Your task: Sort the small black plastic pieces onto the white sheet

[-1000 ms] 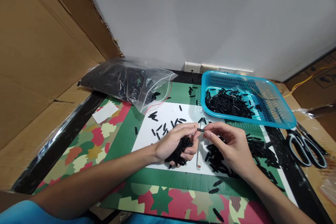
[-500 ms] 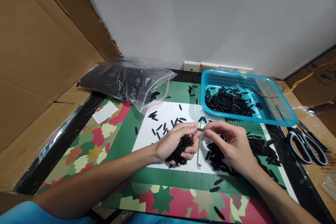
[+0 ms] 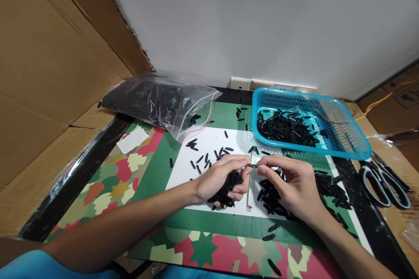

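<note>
My left hand (image 3: 222,179) is closed, cupping a handful of slim black pieces (image 3: 231,187) in its palm. Its thumb and forefinger meet one end of a single slim black piece (image 3: 252,165). The other end is pinched between thumb and forefinger of my right hand (image 3: 290,181). Under my hands lies a white sheet (image 3: 183,170) scattered with more such pieces. A loose heap of black pieces (image 3: 271,200) is partly hidden beneath my right hand. Between the hands, a narrow clear strip with a red-marked end (image 3: 250,200) rests on the sheet.
A blue plastic basket (image 3: 360,146) of black pieces stands at the back right. Scissors (image 3: 381,185) lie right of it. A clear zip bag (image 3: 157,100) full of dark pieces sits at the back left, near cardboard (image 3: 59,52). Sockets (image 3: 240,83) line the wall.
The view has shifted very slightly. My right hand has moved a little to the right, and the pinched black piece stays between both hands' fingertips.
</note>
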`<state>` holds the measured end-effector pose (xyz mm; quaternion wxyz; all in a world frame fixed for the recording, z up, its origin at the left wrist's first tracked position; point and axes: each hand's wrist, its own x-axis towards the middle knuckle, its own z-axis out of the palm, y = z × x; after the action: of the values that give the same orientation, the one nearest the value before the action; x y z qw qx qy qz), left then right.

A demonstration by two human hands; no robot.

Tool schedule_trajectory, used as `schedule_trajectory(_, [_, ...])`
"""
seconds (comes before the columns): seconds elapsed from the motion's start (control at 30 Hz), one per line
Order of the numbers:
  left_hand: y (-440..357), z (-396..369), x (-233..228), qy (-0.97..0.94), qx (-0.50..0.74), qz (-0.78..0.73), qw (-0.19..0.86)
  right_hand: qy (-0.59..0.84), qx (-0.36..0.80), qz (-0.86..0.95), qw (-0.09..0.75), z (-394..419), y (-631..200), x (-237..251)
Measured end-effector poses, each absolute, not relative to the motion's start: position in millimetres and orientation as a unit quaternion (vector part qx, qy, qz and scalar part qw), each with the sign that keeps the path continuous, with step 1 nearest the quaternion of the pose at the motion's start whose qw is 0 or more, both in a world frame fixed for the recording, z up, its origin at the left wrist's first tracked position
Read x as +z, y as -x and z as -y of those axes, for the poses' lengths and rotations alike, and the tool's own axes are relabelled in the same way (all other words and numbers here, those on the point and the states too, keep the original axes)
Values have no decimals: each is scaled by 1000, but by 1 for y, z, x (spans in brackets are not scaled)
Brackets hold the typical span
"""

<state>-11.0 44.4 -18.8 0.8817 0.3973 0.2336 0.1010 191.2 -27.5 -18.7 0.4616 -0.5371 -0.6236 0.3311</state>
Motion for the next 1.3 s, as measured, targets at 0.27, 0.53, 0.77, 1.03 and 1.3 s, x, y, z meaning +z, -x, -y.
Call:
schedule_trajectory(0.27, [12, -44, -17, -395, 86, -235, 884, 515, 272, 662, 471, 32, -190, -16])
schedule_trajectory(0.53, [13, -44, -16, -384, 86, -225, 891, 605, -115, 649, 447, 24, -232, -15])
schedule_trajectory(0.77, [12, -42, -17, -390, 81, -229, 888, 600, -16, 639, 481, 25, -215, -8])
schedule_trajectory(1.03, [9, -37, -15, -379, 113, -242, 886, 456, 277, 745, 400, 36, -179, -17])
schedule_trajectory(1.3, [6, -36, -18, -367, 136, -209, 896, 468, 415, 698, 349, 35, -176, -8])
